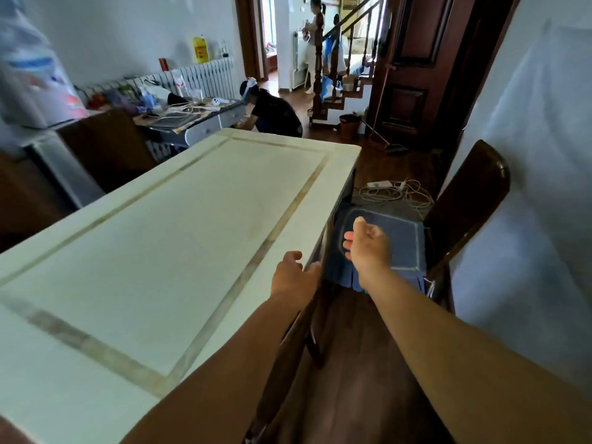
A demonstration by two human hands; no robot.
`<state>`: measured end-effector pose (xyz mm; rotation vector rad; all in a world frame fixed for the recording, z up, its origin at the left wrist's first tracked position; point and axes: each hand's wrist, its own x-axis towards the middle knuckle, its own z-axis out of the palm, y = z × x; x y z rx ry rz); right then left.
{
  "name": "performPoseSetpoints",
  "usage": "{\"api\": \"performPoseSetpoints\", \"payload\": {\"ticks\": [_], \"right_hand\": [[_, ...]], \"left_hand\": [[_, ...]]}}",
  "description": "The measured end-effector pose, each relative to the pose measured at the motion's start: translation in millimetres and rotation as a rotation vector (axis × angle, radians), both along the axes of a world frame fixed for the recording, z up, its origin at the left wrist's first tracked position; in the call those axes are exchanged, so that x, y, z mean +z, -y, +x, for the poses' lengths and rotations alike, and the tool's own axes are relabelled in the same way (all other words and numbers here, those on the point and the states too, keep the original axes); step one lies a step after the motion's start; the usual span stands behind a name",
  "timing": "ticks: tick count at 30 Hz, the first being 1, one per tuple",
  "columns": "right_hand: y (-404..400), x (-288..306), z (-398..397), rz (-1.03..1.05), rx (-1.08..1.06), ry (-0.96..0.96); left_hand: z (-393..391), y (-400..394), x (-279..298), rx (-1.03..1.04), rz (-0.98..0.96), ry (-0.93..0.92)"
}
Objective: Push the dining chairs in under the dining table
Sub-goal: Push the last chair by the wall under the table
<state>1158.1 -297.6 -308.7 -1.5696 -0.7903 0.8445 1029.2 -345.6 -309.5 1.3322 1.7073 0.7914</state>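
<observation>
The white dining table (179, 225) fills the left and middle of the view. A dark wooden chair (467, 200) with a blue cushion (407, 245) stands at the table's right side, its seat partly out from under the top. My right hand (368, 246) hovers open over that cushion, fingers apart and holding nothing. A nearer dark chair's backrest (288, 354) lies tight against the table's right edge under my left forearm. My left hand (293, 277) is curled over its top end at the table edge.
A white wall (528, 187) runs close behind the cushioned chair. Loose white cables (395, 192) lie on the wood floor beyond it. Another brown chair (109, 145) stands at the table's far left. A person crouches (275, 113) past the table's far end, by a cluttered desk (198, 116).
</observation>
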Motion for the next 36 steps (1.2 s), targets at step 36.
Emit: {"api": "performPoseSetpoints", "payload": {"ticks": [36], "right_hand": [[45,-59,-19,-0.467,0.238,-0.079]], "left_hand": [[9,52,-56,-0.424,-0.253,-0.235]]}}
